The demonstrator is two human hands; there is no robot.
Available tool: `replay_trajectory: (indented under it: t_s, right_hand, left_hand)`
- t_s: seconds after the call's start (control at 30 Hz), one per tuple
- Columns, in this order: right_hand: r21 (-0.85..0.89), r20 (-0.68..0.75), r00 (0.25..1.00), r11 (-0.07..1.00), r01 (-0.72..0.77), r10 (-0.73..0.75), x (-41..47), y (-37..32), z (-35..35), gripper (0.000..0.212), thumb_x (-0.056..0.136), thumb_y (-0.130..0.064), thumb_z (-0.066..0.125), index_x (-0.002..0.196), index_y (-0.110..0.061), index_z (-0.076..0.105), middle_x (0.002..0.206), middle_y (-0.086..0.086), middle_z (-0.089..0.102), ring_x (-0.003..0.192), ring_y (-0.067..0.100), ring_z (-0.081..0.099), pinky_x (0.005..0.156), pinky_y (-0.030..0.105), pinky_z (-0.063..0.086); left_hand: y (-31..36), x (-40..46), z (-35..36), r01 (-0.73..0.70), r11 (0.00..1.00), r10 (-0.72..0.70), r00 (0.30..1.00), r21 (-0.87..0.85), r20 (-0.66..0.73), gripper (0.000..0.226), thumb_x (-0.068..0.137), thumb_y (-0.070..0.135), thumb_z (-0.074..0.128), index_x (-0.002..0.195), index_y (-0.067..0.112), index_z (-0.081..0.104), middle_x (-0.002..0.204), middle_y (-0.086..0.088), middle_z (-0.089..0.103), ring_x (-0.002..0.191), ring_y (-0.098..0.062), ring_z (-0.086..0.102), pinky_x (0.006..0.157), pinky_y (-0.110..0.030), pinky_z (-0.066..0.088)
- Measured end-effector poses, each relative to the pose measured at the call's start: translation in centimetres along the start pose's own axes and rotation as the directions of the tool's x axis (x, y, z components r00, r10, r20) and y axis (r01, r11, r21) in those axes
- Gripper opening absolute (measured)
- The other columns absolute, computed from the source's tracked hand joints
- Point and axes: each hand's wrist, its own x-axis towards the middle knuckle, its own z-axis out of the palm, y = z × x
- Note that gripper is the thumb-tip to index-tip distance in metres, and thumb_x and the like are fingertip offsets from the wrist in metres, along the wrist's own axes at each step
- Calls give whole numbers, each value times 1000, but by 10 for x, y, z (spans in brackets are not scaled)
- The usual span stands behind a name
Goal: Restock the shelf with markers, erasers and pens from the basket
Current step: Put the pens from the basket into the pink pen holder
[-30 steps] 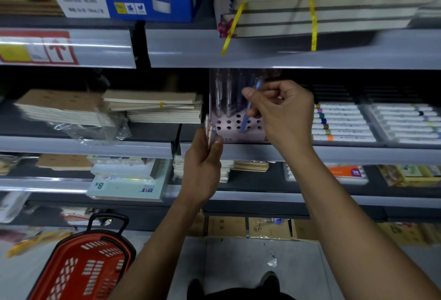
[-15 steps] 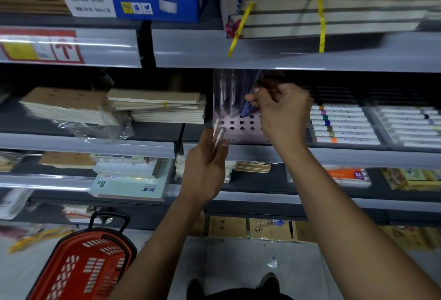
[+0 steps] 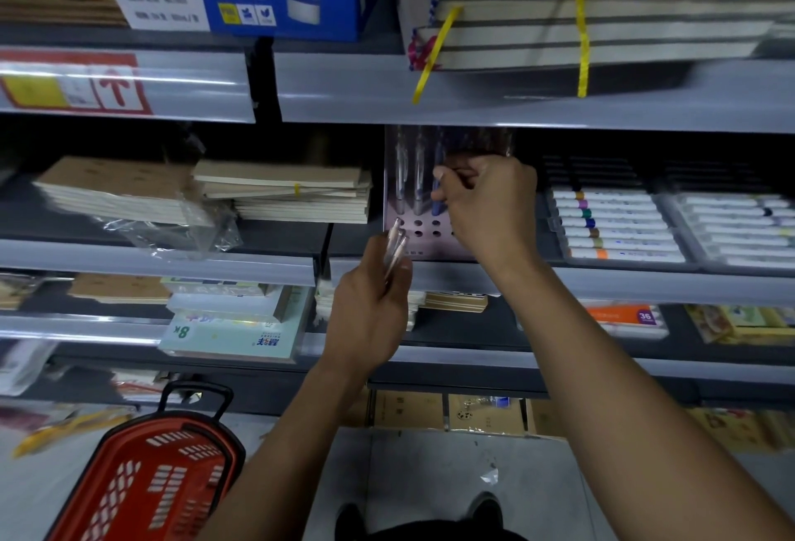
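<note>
While the right hand (image 3: 490, 205) pinched a blue pen (image 3: 436, 192) over the holder (image 3: 413, 235) at the shelf's (image 3: 645, 282) front edge, it risked missing a hole; the left hand (image 3: 370, 299) gripped spare pens (image 3: 395, 246), which could slip.

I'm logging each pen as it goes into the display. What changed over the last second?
The right hand has lowered the blue pen from a tilt to nearly upright, its tip now at a hole in the clear pen stand beside the two pens already standing there. It still pinches the pen. The left hand keeps holding its spare pens below the stand. The red basket stays on the floor.
</note>
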Motion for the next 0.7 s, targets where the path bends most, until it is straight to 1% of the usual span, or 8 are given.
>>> replay_trajectory:
  t_s: [0.07,0.13,0.23,0.3,0.4,0.47,0.6,0.7]
  right_hand:
    - [17,-11,1000,1000,0,0,-1,0,-1,10,95,-19,73,91,-13,79,65,-16,69,61,-1,70,64,22,60]
    - [6,-24,1000,1000,2,-2,-4,1,-2,10,95,-21,72,92,-14,79,67,-13,72,61,1,71,66,28,61]
    - [-42,-73,997,999,8,-11,-13,5,-3,17,93,-24,74,103,-10,75,82,-5,76,72,11,73,74,39,61]
    - [-41,-101,995,999,14,-18,-22,9,-5,20,93,-23,74,109,-11,72,87,-3,75,76,13,72,75,39,61]
    - [-10,-110,994,1000,22,-22,-39,12,-7,12,94,-17,71,105,-17,73,84,-8,72,73,6,69,70,27,58]
    - [42,-75,997,999,4,-1,-53,15,-6,13,93,-12,69,100,-23,73,79,-16,70,71,2,67,66,17,52]
    - [188,195,979,978,-93,56,-77,15,-1,10,98,-21,67,100,-27,75,86,-11,74,78,11,70,70,27,58]
    - [234,298,954,968,-92,19,-90,12,5,16,95,-39,70,103,-26,74,89,-9,72,83,10,68,71,28,56]
  left_hand:
    - [1,1,0,20,998,-21,1000,-63,-17,3,106,30,50,105,27,49,65,12,58,49,-7,46,46,-21,37]
    - [4,1,1,99,972,-107,994,-214,-26,13,105,26,53,94,24,45,63,10,50,52,-7,40,48,-29,36]
    - [8,2,0,241,811,-248,967,-533,61,14,99,21,55,92,13,47,61,4,42,48,-10,32,43,-25,29]
    - [10,2,-3,290,712,-273,953,-639,128,20,92,27,60,95,8,57,58,0,42,43,-10,30,40,-21,24]
    - [10,1,-4,315,661,-283,945,-681,163,25,90,30,59,94,8,70,61,-6,48,42,-14,33,40,-23,23]
    - [9,0,-4,317,642,-287,944,-698,165,29,91,27,56,98,2,69,63,-8,53,41,-16,35,39,-24,23]
    - [9,0,-2,281,652,-256,956,-704,144,26,93,20,52,93,-4,62,60,-10,55,40,-20,37,39,-23,26]
    - [12,0,1,216,724,-204,974,-655,96,29,100,19,50,88,-6,60,54,-7,47,38,-18,35,38,-23,27]
